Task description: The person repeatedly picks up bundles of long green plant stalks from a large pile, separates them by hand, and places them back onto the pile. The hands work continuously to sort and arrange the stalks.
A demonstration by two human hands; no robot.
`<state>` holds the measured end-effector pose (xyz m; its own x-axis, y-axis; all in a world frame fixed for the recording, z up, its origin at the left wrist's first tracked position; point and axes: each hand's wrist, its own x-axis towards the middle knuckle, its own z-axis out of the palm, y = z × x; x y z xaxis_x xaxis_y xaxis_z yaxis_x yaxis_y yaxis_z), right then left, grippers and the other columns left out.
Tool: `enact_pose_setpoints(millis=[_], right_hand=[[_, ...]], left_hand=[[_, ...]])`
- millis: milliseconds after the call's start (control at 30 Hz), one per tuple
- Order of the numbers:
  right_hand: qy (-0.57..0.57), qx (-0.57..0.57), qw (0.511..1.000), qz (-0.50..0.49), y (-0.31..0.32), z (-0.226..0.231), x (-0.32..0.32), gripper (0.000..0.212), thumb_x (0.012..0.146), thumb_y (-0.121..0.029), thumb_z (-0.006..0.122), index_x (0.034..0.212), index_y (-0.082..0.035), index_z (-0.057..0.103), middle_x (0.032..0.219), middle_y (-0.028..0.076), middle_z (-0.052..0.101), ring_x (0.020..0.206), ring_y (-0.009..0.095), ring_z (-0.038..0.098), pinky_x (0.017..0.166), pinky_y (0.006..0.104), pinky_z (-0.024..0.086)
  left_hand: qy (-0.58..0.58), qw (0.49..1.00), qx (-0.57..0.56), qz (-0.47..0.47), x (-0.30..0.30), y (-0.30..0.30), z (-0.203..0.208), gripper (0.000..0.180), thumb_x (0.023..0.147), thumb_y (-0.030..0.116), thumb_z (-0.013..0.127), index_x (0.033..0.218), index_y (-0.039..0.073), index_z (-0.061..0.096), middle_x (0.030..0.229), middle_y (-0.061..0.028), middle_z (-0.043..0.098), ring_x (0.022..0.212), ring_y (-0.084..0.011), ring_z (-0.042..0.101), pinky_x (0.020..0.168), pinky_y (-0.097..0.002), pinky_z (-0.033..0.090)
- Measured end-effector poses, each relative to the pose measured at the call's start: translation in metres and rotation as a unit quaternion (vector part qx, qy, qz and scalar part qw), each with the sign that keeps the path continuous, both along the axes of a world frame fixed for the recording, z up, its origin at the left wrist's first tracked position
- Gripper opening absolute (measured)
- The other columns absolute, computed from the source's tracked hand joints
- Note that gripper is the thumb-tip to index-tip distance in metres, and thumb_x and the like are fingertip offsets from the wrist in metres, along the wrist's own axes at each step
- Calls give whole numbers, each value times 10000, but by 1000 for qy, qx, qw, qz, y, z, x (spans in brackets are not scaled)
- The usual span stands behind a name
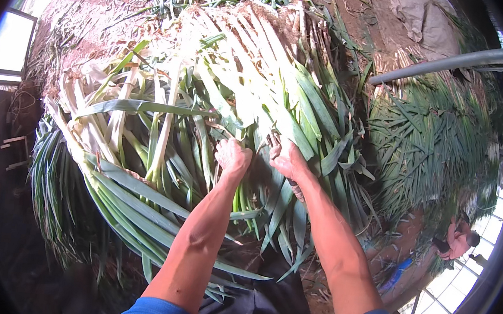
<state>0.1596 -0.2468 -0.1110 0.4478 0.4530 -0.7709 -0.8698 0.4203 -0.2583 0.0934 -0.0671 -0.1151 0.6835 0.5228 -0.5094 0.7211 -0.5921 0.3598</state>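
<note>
The leeks [314,105] lie heaped before the person, most roots pointing away and leaves toward the lap. The left hand [233,155] and right hand [289,160] meet the leaves close together; both sets of fingers look curled in, though I cannot tell whether they clamp on anything. Best to keep the hands level and pull gently (leaves probably tear easily). A loose leaf [147,106] crosses the left stalks, liable to snag. Rightward: a pipe [448,66], another pile [435,138], a co-worker [459,242].
</note>
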Motion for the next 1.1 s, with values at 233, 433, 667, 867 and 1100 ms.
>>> enact_pose_setpoints(millis=[233,433,667,867,1100], right_hand=[[-426,-389,676,458,-9,120,-59,209,928,-131,629,1124,-64,597,856,55,610,719,137,559,644,307,478],[-408,-386,562,607,19,232,-104,301,976,-260,615,1194,-53,590,935,236,738,853,452,713,751,525,553],[-454,-352,599,559,4,214,-142,243,937,-161,625,1104,2,558,827,316,703,806,537,681,765,614,526],[-401,-375,549,630,22,227,-131,235,1045,-195,530,1147,2,609,1021,268,737,948,491,694,804,554,543],[-427,-418,549,584,90,186,-99,282,1010,-234,557,1077,36,599,913,357,694,898,548,679,824,607,534]], left_hand=[[-102,816,-504,266,-65,55,146,272,867,8,708,1138,-2,695,857,-54,720,735,-165,707,672,-336,598],[-102,766,-535,342,-143,40,156,285,945,129,792,1196,40,691,939,-10,726,762,-114,674,721,-308,573],[-114,668,-577,456,-149,38,140,190,960,88,735,1121,-12,714,963,-90,767,790,-184,738,734,-356,622],[-112,629,-608,472,-160,47,126,245,938,82,764,1148,-31,706,990,-121,774,820,-233,759,783,-394,637],[-101,624,-617,469,-167,51,126,286,931,80,776,1169,-47,681,1000,-161,770,834,-277,771,800,-445,651]])
